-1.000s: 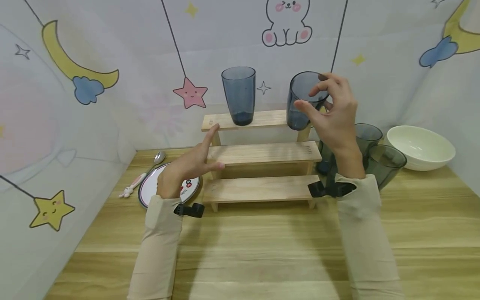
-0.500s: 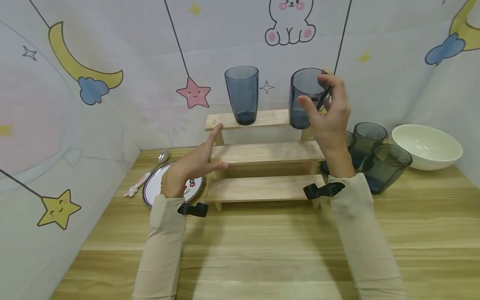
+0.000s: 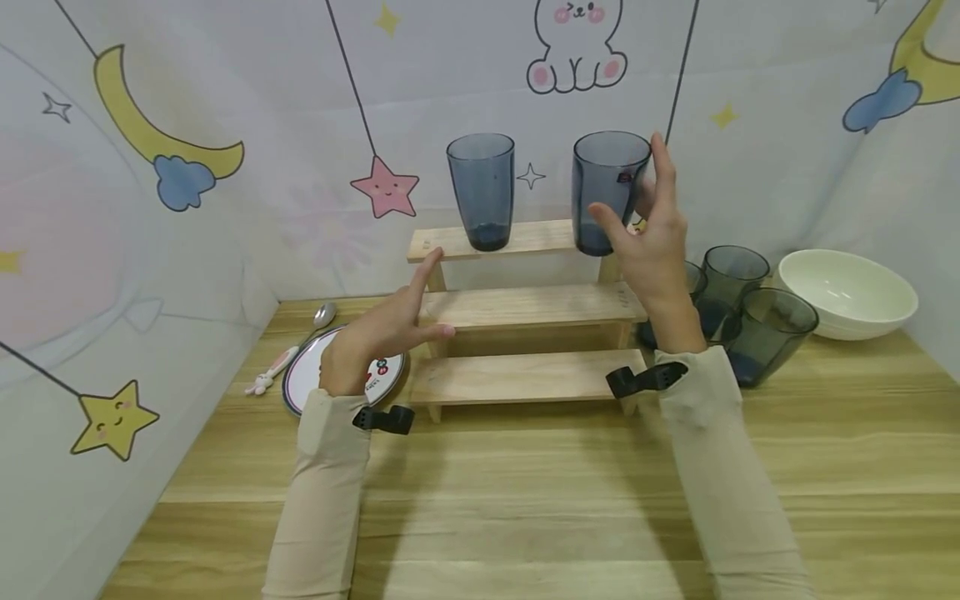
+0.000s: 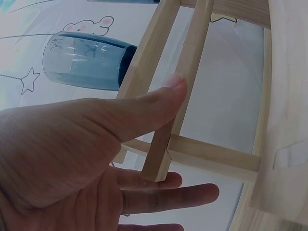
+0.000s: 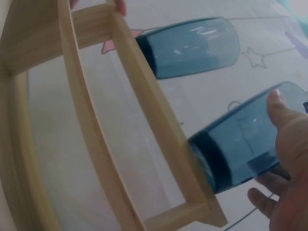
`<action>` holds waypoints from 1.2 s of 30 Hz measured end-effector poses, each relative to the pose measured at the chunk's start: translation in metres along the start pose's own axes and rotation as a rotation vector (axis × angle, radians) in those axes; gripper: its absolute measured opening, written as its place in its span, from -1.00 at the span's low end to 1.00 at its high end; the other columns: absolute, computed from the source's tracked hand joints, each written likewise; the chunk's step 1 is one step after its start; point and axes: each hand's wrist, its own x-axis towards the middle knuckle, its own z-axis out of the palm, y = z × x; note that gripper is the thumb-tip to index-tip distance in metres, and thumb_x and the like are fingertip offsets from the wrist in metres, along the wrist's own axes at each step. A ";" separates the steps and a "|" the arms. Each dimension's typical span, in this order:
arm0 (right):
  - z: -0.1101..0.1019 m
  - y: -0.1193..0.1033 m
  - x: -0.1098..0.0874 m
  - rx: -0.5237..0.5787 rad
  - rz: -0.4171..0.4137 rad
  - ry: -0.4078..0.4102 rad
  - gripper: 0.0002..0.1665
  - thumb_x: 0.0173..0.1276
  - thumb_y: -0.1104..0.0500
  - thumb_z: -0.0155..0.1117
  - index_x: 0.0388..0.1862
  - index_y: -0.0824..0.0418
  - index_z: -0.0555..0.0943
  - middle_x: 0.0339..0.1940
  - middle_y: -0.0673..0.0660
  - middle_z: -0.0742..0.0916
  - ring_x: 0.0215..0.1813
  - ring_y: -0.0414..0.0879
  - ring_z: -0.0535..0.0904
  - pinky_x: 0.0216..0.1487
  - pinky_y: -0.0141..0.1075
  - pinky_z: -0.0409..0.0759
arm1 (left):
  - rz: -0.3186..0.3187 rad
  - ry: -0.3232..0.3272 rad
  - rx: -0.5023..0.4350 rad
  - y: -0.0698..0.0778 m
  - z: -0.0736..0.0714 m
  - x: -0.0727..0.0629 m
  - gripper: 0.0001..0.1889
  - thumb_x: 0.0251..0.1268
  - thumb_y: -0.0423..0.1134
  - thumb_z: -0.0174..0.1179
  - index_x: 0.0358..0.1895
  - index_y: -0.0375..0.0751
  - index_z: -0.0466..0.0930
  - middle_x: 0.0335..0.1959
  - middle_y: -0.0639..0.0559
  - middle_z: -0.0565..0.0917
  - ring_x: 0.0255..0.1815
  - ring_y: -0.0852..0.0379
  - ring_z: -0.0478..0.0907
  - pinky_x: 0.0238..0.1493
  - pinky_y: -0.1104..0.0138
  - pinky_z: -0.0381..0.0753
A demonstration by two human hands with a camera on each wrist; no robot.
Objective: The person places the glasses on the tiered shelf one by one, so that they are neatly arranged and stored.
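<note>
Across the near table (image 3: 495,500): beige sleeves (image 3: 322,517) reach over wood grain.
Wooden rack (image 3: 525,379), left end: left hand (image 3: 378,329) spread wide, index fingertip at the top shelf (image 3: 540,236), thumb at the middle shelf (image 3: 525,307).
Left of it: plate (image 3: 306,382), spoon (image 3: 324,314).
Right of it: grey glasses (image 3: 772,333), cream bowl (image 3: 847,292).
Top shelf, right: blue glass (image 3: 603,187), upright; right hand (image 3: 654,250) beside it, thumb in front; whether it grips, cannot tell.
Top shelf, left: second blue glass (image 3: 482,192), upright.
Backdrop: pale cloth (image 3: 450,75), pink star (image 3: 385,187).

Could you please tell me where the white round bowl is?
In the head view, the white round bowl stands at right on the wood-grain tabletop, beside the grey transparent tumblers.
</note>
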 end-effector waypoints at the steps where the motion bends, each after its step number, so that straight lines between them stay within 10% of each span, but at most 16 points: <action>1: 0.000 0.001 0.000 0.003 0.020 -0.014 0.10 0.37 0.06 0.38 0.67 -0.04 -0.10 0.34 0.18 0.59 0.29 -0.04 0.57 0.14 -0.21 0.61 | -0.004 -0.002 0.000 0.000 0.000 0.000 0.12 0.38 -0.11 0.30 0.61 0.04 -0.52 0.54 -0.46 0.04 0.47 -0.34 0.20 0.43 -0.10 0.21; 36: 0.010 0.025 -0.003 -0.165 0.221 -0.202 -0.07 0.37 0.05 0.41 0.60 0.07 0.16 0.30 0.28 0.60 0.08 0.16 0.69 0.10 -0.04 0.63 | -0.014 -0.012 -0.016 -0.002 -0.001 0.001 0.13 0.38 -0.09 0.30 0.61 0.12 -0.55 0.61 -0.30 -0.14 0.53 -0.31 0.09 0.46 -0.09 0.15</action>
